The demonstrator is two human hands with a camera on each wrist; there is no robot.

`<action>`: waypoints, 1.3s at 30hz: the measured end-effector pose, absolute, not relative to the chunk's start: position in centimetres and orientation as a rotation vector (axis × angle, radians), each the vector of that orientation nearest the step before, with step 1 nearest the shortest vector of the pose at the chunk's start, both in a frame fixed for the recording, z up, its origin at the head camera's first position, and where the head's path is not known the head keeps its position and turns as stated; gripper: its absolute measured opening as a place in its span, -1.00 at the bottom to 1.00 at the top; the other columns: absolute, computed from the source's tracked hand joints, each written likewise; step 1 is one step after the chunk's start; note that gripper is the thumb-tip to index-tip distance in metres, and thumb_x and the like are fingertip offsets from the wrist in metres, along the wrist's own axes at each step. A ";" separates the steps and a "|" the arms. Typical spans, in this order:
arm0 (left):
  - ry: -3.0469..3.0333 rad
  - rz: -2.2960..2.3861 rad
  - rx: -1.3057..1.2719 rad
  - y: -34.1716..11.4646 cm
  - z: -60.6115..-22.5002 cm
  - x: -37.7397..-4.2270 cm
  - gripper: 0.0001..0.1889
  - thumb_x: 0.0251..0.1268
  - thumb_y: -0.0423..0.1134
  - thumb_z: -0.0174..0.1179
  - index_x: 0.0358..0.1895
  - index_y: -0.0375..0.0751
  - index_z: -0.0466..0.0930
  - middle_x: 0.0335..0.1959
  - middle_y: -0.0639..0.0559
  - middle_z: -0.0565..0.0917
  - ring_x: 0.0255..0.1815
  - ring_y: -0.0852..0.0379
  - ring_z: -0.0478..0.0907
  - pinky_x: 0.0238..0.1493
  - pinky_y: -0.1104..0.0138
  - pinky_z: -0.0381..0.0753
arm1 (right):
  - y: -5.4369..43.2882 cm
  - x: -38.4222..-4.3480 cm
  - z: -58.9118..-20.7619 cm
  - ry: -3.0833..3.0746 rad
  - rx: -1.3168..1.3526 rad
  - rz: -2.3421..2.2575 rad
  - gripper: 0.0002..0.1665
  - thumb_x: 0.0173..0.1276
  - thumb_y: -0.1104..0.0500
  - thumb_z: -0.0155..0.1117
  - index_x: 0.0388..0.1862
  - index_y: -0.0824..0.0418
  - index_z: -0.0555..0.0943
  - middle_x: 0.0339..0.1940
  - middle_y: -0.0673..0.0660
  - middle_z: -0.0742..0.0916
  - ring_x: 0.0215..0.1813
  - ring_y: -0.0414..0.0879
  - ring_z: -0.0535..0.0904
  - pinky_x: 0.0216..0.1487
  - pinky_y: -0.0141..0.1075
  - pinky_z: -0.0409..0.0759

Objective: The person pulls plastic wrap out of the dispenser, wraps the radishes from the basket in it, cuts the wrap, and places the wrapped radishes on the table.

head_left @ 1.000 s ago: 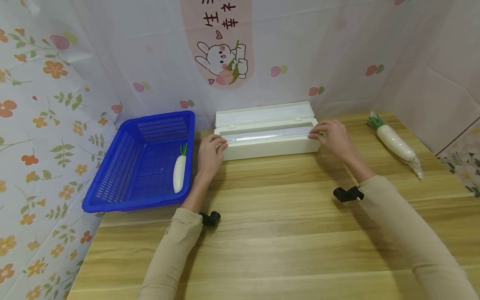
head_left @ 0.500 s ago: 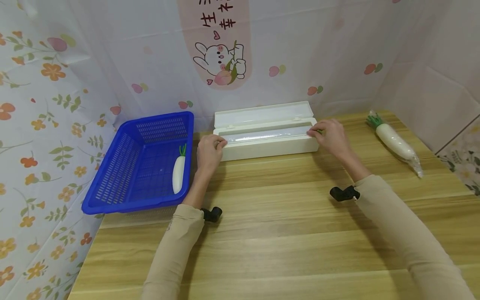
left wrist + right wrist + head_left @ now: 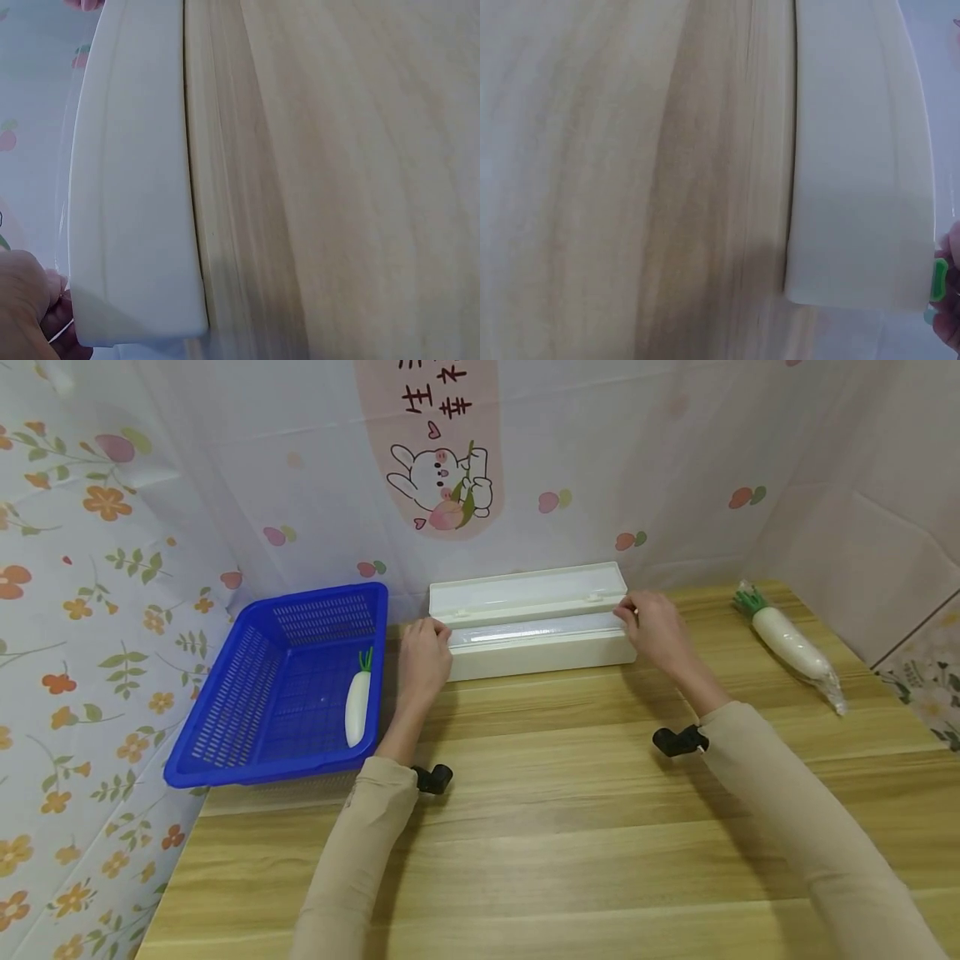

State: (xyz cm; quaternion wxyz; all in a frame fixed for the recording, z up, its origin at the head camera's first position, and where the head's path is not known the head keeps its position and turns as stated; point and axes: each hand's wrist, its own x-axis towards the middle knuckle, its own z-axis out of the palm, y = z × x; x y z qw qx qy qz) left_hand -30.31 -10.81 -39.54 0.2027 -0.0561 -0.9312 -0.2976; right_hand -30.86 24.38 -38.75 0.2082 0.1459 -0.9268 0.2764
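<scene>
A long white cling film box [image 3: 542, 652] stands at the back of the table with its lid [image 3: 528, 592] open. Clear cling film [image 3: 536, 628] spans its top, shiny along its length. At the box's left end my left hand [image 3: 424, 656] pinches the film's edge between thumb and fingers; the left wrist view shows these fingers [image 3: 56, 319] beside the box corner. My right hand [image 3: 656, 628] pinches the film at the right end. A small green tab [image 3: 939, 280] shows by the right fingers [image 3: 952, 300] in the right wrist view.
To the left sits a blue plastic basket [image 3: 258, 768] with a white radish [image 3: 358, 708] in it. A second radish [image 3: 791, 643], wrapped in clear film, lies at the right of the wooden table [image 3: 540, 827]. A printed cloth [image 3: 585, 460] hangs behind the box.
Both hands have shifted slightly up and back at the ends of the box. The film between them has moved too, now covering the gap in front of the lid. Basket and radishes stay put.
</scene>
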 end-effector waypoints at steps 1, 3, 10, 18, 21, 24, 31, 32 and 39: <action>-2.608 -0.822 -0.150 -10.7 -39.4 -30.4 -0.81 0.56 -0.28 0.07 -0.17 -0.36 0.58 -0.19 -0.20 0.62 -0.03 -0.16 0.48 0.12 0.12 0.41 | 24.3 -31.0 -38.7 -2.592 0.403 0.758 -0.78 0.54 0.27 0.17 -0.18 0.48 0.60 -0.25 0.40 0.65 -0.13 0.30 0.51 -0.01 0.15 0.46; -2.614 -0.821 -0.133 -10.5 -39.2 -30.5 -0.80 0.57 -0.28 0.05 -0.17 -0.36 0.57 -0.19 -0.21 0.60 -0.05 -0.17 0.47 0.09 0.11 0.42 | 24.3 -31.2 -38.6 -2.618 0.392 0.745 -0.77 0.57 0.27 0.13 -0.16 0.48 0.57 -0.22 0.40 0.64 -0.10 0.30 0.50 0.01 0.16 0.46; -2.615 -0.891 -0.088 -10.0 -38.6 -31.3 -0.79 0.59 -0.28 0.01 -0.13 -0.39 0.54 -0.13 -0.25 0.58 -0.02 -0.19 0.46 0.04 0.08 0.47 | 24.3 -32.4 -38.2 -2.692 0.384 0.751 -0.74 0.62 0.25 0.01 -0.08 0.49 0.49 -0.14 0.42 0.60 0.00 0.34 0.46 0.10 0.16 0.41; -2.638 -0.921 -0.024 -9.8 -37.9 -32.0 -0.79 0.60 -0.28 -0.01 -0.07 -0.38 0.52 -0.05 -0.25 0.57 0.02 -0.18 0.49 0.04 0.08 0.50 | 24.3 -33.3 -38.0 -2.683 0.393 0.728 -0.76 0.61 0.26 0.01 -0.05 0.50 0.45 -0.11 0.44 0.56 0.04 0.37 0.44 0.09 0.18 0.42; -2.644 -0.909 -0.028 -9.7 -37.7 -32.2 -0.83 0.59 -0.32 -0.01 -0.04 -0.38 0.50 -0.04 -0.24 0.55 0.01 -0.18 0.51 0.02 0.07 0.51 | 24.3 -33.2 -37.7 -2.691 0.366 0.721 -0.73 0.63 0.23 -0.02 -0.04 0.49 0.44 -0.09 0.44 0.54 0.07 0.37 0.41 0.11 0.19 0.40; -2.637 -0.908 -0.029 -9.5 -37.4 -32.4 -0.88 0.57 -0.40 -0.01 -0.03 -0.38 0.48 -0.03 -0.23 0.54 -0.01 -0.16 0.53 0.00 0.10 0.52 | 24.1 -33.0 -37.3 -2.695 0.350 0.722 -0.70 0.65 0.21 -0.07 -0.02 0.50 0.42 -0.07 0.44 0.52 0.07 0.37 0.40 0.11 0.19 0.39; -2.624 -0.928 -0.033 -9.5 -36.4 -32.5 -0.90 0.54 -0.46 -0.01 -0.03 -0.39 0.46 -0.05 -0.23 0.52 -0.01 -0.15 0.54 0.00 0.13 0.53 | 24.2 -33.2 -36.5 -2.624 0.379 0.645 -0.72 0.62 0.27 -0.01 -0.07 0.57 0.43 -0.16 0.48 0.55 -0.04 0.39 0.45 0.04 0.16 0.46; -2.620 -0.927 -0.033 -9.4 -36.1 -32.5 -0.90 0.53 -0.47 -0.01 -0.03 -0.39 0.47 -0.06 -0.23 0.53 0.00 -0.17 0.55 0.00 0.12 0.53 | 24.2 -33.2 -36.3 -2.616 0.377 0.635 -0.72 0.61 0.28 0.00 -0.08 0.57 0.43 -0.16 0.49 0.55 -0.04 0.40 0.46 0.04 0.16 0.47; -2.600 -0.889 -0.022 -9.6 -34.3 -32.6 -0.87 0.55 -0.43 0.00 -0.02 -0.41 0.49 -0.03 -0.26 0.55 0.02 -0.22 0.58 0.02 0.05 0.56 | 24.2 -33.3 -34.7 -2.625 0.336 0.650 -0.69 0.63 0.24 -0.04 -0.06 0.56 0.43 -0.13 0.47 0.52 -0.03 0.36 0.43 0.01 0.15 0.46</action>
